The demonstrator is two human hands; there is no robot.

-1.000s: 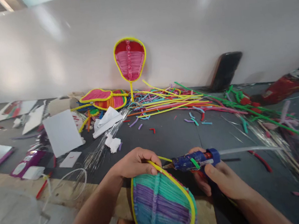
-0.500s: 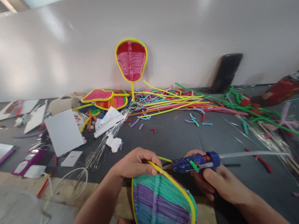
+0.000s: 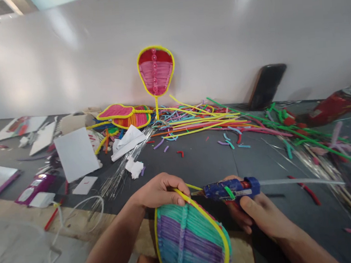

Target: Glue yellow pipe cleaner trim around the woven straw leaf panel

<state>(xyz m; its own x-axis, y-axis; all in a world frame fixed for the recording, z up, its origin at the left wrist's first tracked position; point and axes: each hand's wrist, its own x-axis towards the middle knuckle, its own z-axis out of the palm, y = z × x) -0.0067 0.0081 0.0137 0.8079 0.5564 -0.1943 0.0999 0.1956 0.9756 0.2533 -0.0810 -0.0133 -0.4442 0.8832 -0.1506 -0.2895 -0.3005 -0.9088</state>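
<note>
My left hand [image 3: 161, 192] pinches the upper edge of a leaf-shaped pipe-cleaner piece [image 3: 192, 239], striped in teal, purple and blue with a yellow rim. Around the handle of a blue hot glue gun [image 3: 223, 189] my right hand [image 3: 257, 210] is closed. The gun's nozzle points left, close to the yellow rim beside my left fingertips; whether it touches I cannot tell. A clear glue stick [image 3: 301, 182] sticks out of the gun's back end. The lower tip of the leaf shape runs out of view.
A pink and red pipe-cleaner shape [image 3: 156, 73] stands against the pale wall. Colourful pipe cleaners [image 3: 205, 122] lie below it. At left are white cards [image 3: 76, 154], metal wires [image 3: 117, 174] and a white cable [image 3: 101, 215]. A phone [image 3: 267, 86] and a red can [image 3: 331, 106] stand right.
The glue gun has shifted very slightly to the right, its nozzle a little farther from my left fingertips. The leaf shape stays in my left hand; the whole view has shifted slightly.
</note>
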